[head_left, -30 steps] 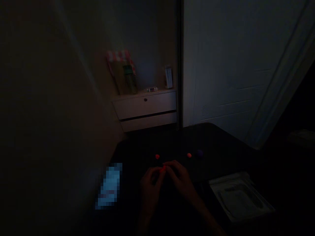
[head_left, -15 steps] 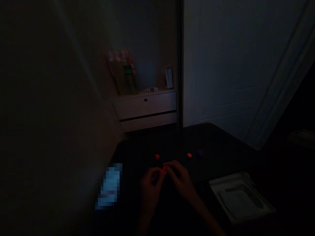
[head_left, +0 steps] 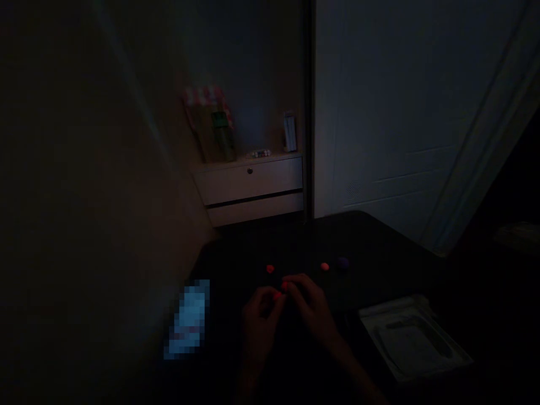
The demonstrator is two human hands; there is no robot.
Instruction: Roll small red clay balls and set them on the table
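The left hand point(head_left: 260, 312) is pinching a small red lump point(head_left: 277, 295) between thumb and forefinger, the tips closing on it while the thumb and finger behind are bowing apart. The right hand point(head_left: 310, 301) is likewise clamping its thumb and fingertips on a second red lump point(head_left: 286, 286), slightly farther forward. The two lumps are sitting just beside each other; it is too dark to tell whether they are touching. The remaining fingers are appearing curled, but shadow is hiding them.

Both hands are working over the near part of the dark table point(head_left: 295, 242). Beyond them, a loose red piece point(head_left: 270, 269) is lying toward the table's left edge, while a pinkish ball point(head_left: 324, 266) and a purple ball point(head_left: 343, 263) are resting side by side toward the right corner.

A pale tray-like package point(head_left: 415, 337) is lying beyond the near right edge; its contents are not showing clearly. A bright pixelated panel point(head_left: 188, 320) is glowing by the table's left edge. Past the far edge, a green-capped bottle point(head_left: 223, 135) is standing on a drawer unit point(head_left: 255, 184), darkness hiding what it is holding. A checked-top bag point(head_left: 203, 112) is leaning beside it.
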